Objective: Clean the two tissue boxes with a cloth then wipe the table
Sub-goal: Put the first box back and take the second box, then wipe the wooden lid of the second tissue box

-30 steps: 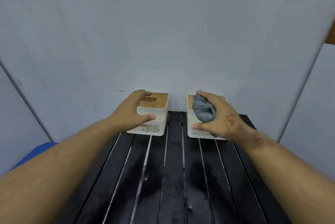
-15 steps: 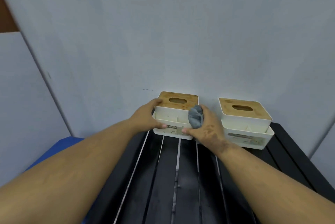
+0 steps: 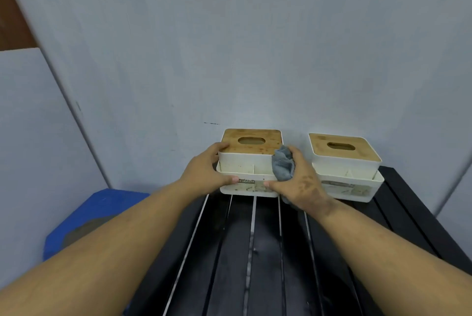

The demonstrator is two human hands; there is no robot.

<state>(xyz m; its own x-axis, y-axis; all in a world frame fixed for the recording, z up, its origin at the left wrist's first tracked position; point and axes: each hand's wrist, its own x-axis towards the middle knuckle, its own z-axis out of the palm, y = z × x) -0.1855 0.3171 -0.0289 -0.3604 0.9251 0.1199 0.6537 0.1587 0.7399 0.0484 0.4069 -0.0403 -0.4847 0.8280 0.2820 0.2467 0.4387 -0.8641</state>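
Observation:
Two white tissue boxes with wooden lids stand at the far edge of the black slatted table (image 3: 255, 251), against the wall. My left hand (image 3: 204, 172) grips the left side of the left tissue box (image 3: 251, 159), fingers over its lid edge and thumb on its front. My right hand (image 3: 298, 182) holds a crumpled grey cloth (image 3: 283, 166) against that box's right front corner, thumb on the box's front. The right tissue box (image 3: 344, 159) stands untouched a little to the right.
A pale wall rises directly behind the boxes. A blue stool or seat (image 3: 84, 218) sits low at the left of the table. A white panel (image 3: 38, 136) leans at the far left. The table's right edge runs down past the right box.
My right hand with the cloth left the right box and came to the left box's right corner. The view swung left. My left hand kept its hold on the left box.

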